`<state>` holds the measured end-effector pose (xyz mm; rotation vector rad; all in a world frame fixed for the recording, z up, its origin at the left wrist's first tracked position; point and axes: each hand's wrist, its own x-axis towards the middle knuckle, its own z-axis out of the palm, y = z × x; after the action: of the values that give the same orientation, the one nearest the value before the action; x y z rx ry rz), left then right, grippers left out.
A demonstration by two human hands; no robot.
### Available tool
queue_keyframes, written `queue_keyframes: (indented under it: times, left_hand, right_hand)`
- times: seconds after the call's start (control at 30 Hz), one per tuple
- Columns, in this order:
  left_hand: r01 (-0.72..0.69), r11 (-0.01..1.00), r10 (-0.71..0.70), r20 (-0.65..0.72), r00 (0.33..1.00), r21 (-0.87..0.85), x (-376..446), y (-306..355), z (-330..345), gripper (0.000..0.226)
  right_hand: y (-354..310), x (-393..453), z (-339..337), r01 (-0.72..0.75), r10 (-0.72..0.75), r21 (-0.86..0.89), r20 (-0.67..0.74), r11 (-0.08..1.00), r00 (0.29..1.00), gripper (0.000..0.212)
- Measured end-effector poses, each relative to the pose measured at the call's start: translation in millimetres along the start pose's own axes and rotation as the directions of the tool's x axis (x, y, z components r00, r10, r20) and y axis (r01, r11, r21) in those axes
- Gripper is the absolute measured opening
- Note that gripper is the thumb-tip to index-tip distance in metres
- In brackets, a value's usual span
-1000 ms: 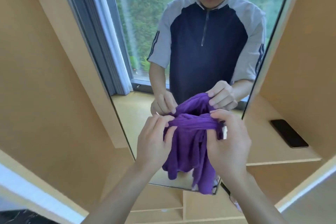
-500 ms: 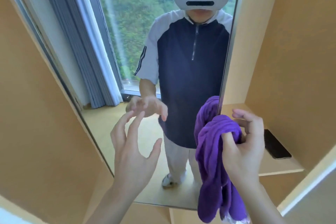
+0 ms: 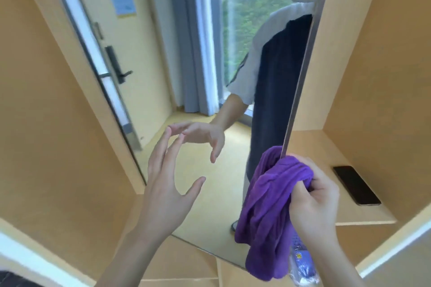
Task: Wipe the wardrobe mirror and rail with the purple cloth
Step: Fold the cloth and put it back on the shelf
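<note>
The tall wardrobe mirror (image 3: 186, 53) fills the middle of the view and reflects a door, a window and the person. My right hand (image 3: 314, 202) grips the bunched purple cloth (image 3: 268, 212) against the mirror's right edge (image 3: 300, 91), the cloth hanging down below the fist. A clear bottle (image 3: 303, 268) shows under that wrist, partly hidden by the cloth. My left hand (image 3: 168, 193) floats in front of the glass with fingers spread and nothing in it. I cannot make out a rail.
Tan wardrobe panels flank the mirror on both sides. A black phone (image 3: 356, 185) lies on the wooden shelf (image 3: 326, 158) to the right of the mirror. Lower shelves sit below the mirror's bottom edge.
My left hand let go of the cloth and opened. The right hand carried the cloth to the mirror's right edge. The mirror now shows a door at the left.
</note>
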<state>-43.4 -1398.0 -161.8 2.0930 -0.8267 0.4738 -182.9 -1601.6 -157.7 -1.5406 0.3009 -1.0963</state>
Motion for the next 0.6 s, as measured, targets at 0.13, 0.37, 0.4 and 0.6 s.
queue_keyframes:
  times: [0.13,0.37,0.4,0.6]
  left_hand:
    - [0.044,0.993,-0.035,0.077,0.996,-0.111,-6.2,-0.2,-2.5,0.094]
    - [0.077,0.934,-0.018,0.167,0.986,-0.348,-31.0,19.5,0.4,0.096]
    - [0.091,0.917,-0.022,0.180,0.983,-0.388,-34.5,22.9,-0.9,0.098]
    - [0.121,0.833,0.057,0.301,0.952,-0.540,-52.9,23.9,-21.0,0.099]
  right_hand:
    - [-6.7,-12.4,-2.9,-0.082,0.079,0.043,0.076,0.996,0.994,0.066]
    - [-32.9,-42.8,8.4,-0.117,0.097,0.118,0.166,0.986,0.981,0.057]
    - [-34.4,-47.7,10.8,-0.120,0.100,0.118,0.168,0.986,0.981,0.058]
    - [-45.4,-75.0,32.1,-0.113,0.092,0.089,0.209,0.990,0.974,0.055]
